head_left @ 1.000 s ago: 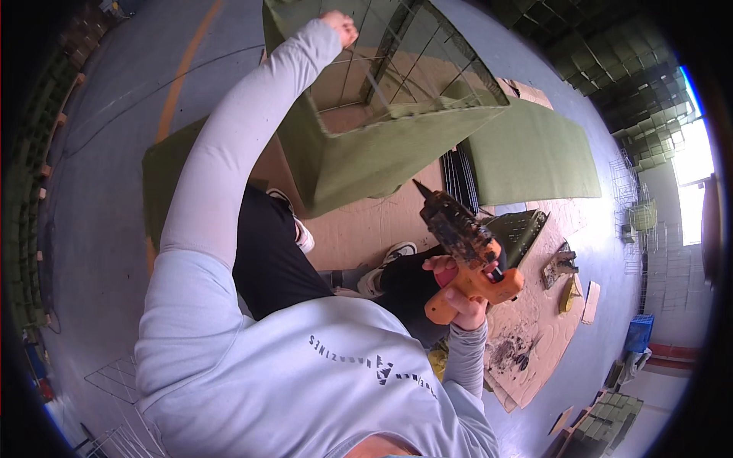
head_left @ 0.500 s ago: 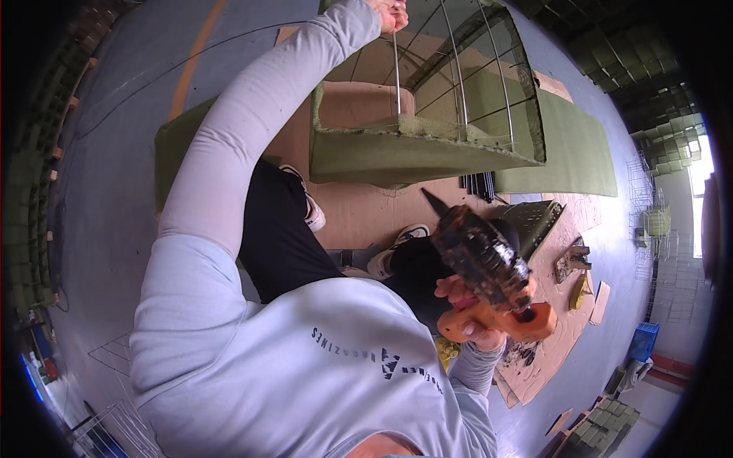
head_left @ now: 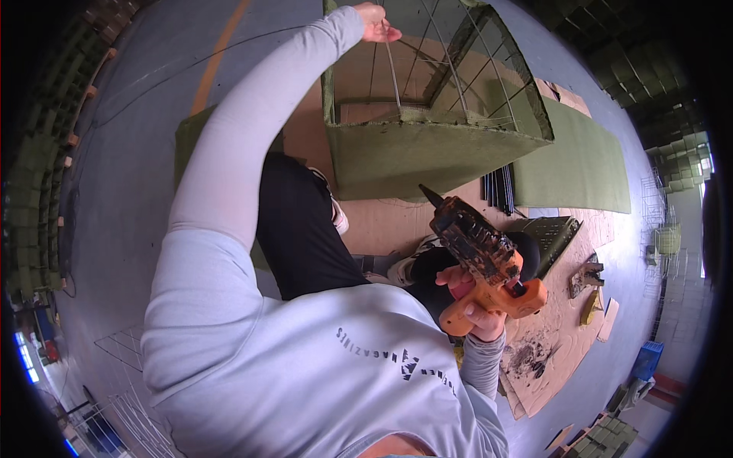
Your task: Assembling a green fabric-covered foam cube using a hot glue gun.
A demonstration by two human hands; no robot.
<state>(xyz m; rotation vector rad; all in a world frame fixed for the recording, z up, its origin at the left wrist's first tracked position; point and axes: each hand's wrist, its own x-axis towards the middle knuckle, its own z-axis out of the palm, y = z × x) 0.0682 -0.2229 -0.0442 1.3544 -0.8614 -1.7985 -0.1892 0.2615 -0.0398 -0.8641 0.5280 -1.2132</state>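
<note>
Out at the top of the view, my left hand (head_left: 376, 24) is closed on a thin metal wire of a box-shaped wire frame covered in green fabric (head_left: 427, 160). The box is tilted, its wires crossing the open side toward me. My right hand (head_left: 484, 322) grips the orange handle of a glue gun (head_left: 477, 243), whose front is crusted with dark, shiny residue. Its pointed nozzle (head_left: 429, 195) sits near the box's lower edge; whether they touch I cannot tell. My fingers wrap the handle by the reddish trigger.
Under the box lies cardboard (head_left: 382, 221). Green fabric sheet (head_left: 573, 164) and a bundle of black sticks (head_left: 498, 191) are to the right. A stained cardboard piece (head_left: 546, 343) bears dark residue and a dirty stand (head_left: 586, 276). Green stacks (head_left: 38, 183) line the left.
The whole view has shifted a little. The box has tilted, showing more of its green front panel. My left hand is slightly farther left along the frame, and the glue gun has moved nearer the box.
</note>
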